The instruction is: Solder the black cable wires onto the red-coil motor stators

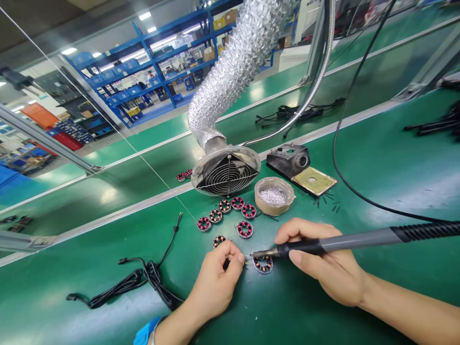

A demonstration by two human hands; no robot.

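My right hand [332, 273] is closed round a soldering iron [312, 246] with a grey and black handle. Its metal tip points left, just above the upper edge of a motor stator [263, 264] with copper windings. Close to that tip, my left hand [219, 275] pinches the end of a black cable; fine wire ends poke out past the fingertips. Most of what this hand holds is hidden by the fingers. Another copper-wound stator [219, 241] lies just behind my left hand. Several red and copper stators [245, 229] sit farther back on the green bench.
A fume extractor [228, 172] with a silver duct [230, 76] stands behind the stators. Right of it are a round tub of solder bits [273, 195] and an iron stand [287, 158] with a yellow sponge [315, 181]. Bundled black cables [153, 278] lie at left.
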